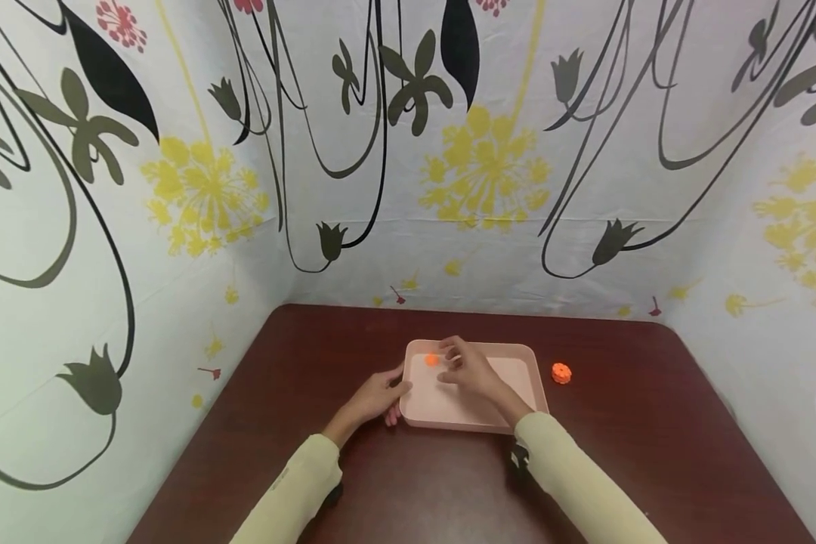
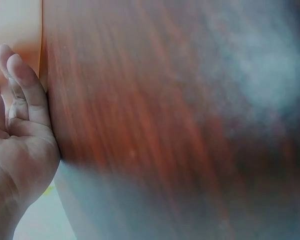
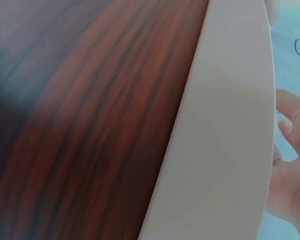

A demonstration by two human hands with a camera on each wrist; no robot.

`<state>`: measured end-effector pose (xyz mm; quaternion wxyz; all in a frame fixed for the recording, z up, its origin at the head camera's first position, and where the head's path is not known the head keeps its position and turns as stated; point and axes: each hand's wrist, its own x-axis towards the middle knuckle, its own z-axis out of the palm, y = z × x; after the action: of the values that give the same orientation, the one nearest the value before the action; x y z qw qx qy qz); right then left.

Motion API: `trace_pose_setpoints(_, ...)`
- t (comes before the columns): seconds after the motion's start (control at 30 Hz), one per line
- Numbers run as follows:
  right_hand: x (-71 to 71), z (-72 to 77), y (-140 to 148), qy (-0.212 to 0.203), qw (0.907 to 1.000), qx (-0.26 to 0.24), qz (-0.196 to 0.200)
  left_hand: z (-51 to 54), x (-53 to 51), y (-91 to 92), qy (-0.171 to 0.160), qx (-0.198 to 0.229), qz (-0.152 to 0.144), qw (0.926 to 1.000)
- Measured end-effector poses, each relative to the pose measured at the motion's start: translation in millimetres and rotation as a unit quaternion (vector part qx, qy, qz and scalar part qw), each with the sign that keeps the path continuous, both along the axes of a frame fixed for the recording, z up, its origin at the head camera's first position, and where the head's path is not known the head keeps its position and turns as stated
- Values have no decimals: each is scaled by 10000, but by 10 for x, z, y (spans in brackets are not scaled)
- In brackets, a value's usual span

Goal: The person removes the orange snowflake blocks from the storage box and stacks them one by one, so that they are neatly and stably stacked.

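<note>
A shallow pink tray (image 1: 472, 421) stands on the table. My left hand (image 1: 372, 394) grips its left edge, with the thumb at the rim and other fingers against the outside. In the left wrist view the left hand (image 2: 25, 115) lies beside the tray's wall (image 2: 25, 30). Inside the tray, near the back left corner, lies a small orange piece (image 1: 431, 360). Just right of that piece hovers my right hand (image 1: 472, 369), fingers bent and apart, with nothing visible between them. The right wrist view shows the right hand (image 3: 295, 150) partly behind the tray's wall (image 3: 220, 120).
An orange disc-shaped piece with a notched edge (image 1: 561, 373), perhaps a small stack, sits on the dark red-brown table (image 1: 449, 483) to the right of the tray. Floral-patterned cloth (image 1: 408, 189) hangs behind the table and on both sides.
</note>
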<state>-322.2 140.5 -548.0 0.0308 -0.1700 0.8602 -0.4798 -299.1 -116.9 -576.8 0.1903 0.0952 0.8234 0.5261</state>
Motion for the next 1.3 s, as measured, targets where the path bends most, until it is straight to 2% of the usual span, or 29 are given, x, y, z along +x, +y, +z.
trace_pose_setpoints(0.07,-30,-12,-68,-220,9997,-37,-139,-7,20,-7,6,-7,-8,10000)
trace_pose_setpoints(0.17,-80,-54,-144,-328,9985,122,-433,-12,37,-7,107,29,-31,9999)
trace_pose_setpoints(0.37,-128,-146,-217,-99,9945,308,-996,-20,35,5,226,-31,-16,9997)
trace_pose_setpoints(0.57,-112,-196,-230,67,9910,386,-1279,-29,30,19,164,-44,28,9999)
trace_pose_setpoints(0.8,-91,-214,-284,303,9878,546,-1424,-40,38,8,209,-54,27,9998)
trace_pose_setpoints(0.97,-94,-245,-309,236,9869,619,-1472,-47,50,-8,214,-81,29,9997)
trace_pose_setpoints(1.3,-107,-226,-283,108,9875,652,-1431,11,71,-7,127,45,24,9999)
